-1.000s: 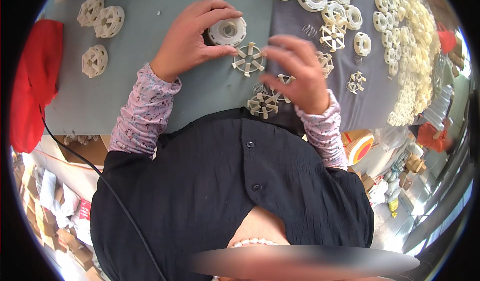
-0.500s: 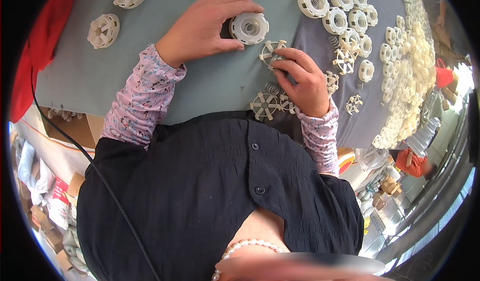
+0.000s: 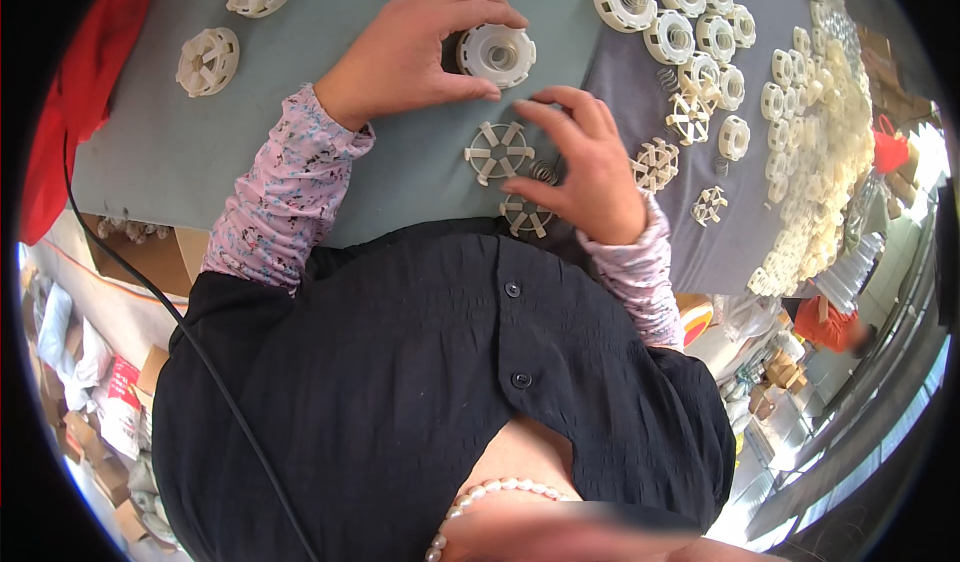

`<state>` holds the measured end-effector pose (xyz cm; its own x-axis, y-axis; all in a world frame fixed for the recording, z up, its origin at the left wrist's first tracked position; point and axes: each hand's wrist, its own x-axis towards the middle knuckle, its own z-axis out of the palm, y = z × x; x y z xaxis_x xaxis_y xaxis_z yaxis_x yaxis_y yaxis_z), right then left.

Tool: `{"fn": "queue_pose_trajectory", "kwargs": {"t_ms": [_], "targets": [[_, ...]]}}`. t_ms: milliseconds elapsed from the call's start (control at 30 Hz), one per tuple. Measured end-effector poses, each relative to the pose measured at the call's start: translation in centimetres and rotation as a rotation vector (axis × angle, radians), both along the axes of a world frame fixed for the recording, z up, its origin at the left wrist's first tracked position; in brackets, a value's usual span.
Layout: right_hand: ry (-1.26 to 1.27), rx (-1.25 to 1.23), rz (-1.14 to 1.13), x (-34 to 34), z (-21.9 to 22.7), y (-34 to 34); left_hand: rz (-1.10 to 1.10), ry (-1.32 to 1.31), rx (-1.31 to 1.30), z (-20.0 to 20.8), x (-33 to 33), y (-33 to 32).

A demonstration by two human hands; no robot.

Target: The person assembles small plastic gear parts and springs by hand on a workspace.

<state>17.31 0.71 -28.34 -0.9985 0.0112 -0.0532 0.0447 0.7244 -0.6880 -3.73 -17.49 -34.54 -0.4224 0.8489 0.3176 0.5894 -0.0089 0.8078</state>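
Note:
My left hand (image 3: 405, 57) curls its thumb and fingers around a white round plastic housing (image 3: 476, 62) on the grey-green table. Inside this housing a coiled metal spring (image 3: 503, 56) stands. My right hand (image 3: 585, 157) is open, thumb and fingers spread, with nothing seen between them. Below the housing lies a white spoked wheel (image 3: 498, 152), just left of my right hand. Beside my right thumb sits a loose spring (image 3: 544, 171). Another spoked wheel (image 3: 523, 215) lies under that thumb, partly covered, near my black shirt.
To the right stand several white housings with springs (image 3: 669, 37), along with spoked wheels (image 3: 689, 119). Farther right spreads a large mass of cream parts (image 3: 815, 182). Spoked round pieces (image 3: 208, 62) lie at the left. A red cloth (image 3: 85, 92) hangs at the left edge; a black cable (image 3: 215, 372) crosses my side.
My right hand has let go of a spoked wheel, which now lies lower and to the left, and its fingers have spread. My left hand stays at the housing.

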Motion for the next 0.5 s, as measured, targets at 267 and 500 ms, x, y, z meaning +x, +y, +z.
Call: {"fn": "queue_pose_trajectory", "kwargs": {"t_ms": [267, 500], "targets": [[0.291, 0.019, -0.084, 0.7, -1.1, -0.3, -0.020, -0.013, -0.020, -0.2, -0.3, -0.1], [0.101, 0.187, -0.021, 1.2, 1.0, 3.8, 0.031, 0.012, 0.026, -0.1, 0.2, 0.1]]}}
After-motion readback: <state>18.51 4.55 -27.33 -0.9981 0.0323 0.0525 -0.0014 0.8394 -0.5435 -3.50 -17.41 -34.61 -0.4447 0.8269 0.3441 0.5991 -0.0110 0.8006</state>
